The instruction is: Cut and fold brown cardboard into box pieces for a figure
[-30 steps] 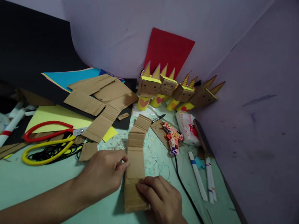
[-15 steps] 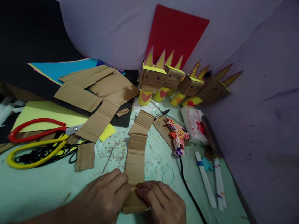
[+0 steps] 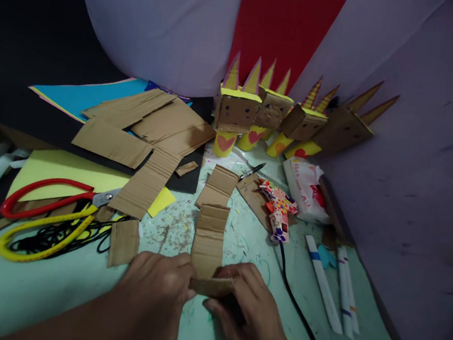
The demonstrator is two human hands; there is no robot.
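Note:
A long creased cardboard strip [image 3: 208,248] lies on the table, running away from me, its near end bent up between my hands. My left hand [image 3: 156,291] pinches the left edge of that raised flap. On the right edge, the fingers of my right hand [image 3: 252,304] curl over the flap with the thumb below it. Just beyond the strip's far end sits another folded cardboard piece [image 3: 218,185]. A small cardboard square [image 3: 124,243] lies left of my left hand.
Red-and-yellow-handled scissors [image 3: 105,197] rest at left over black cord [image 3: 58,237]. A floral-patterned glue gun [image 3: 280,209] with a black cable lies right, near white markers [image 3: 323,284] and a tissue pack [image 3: 306,190]. Cardboard figures [image 3: 237,113] with pointed horns stand at the back.
The near end of the strip has gone from lying flat under my fingers to standing up. My right thumb has moved below the flap. The view has shifted slightly.

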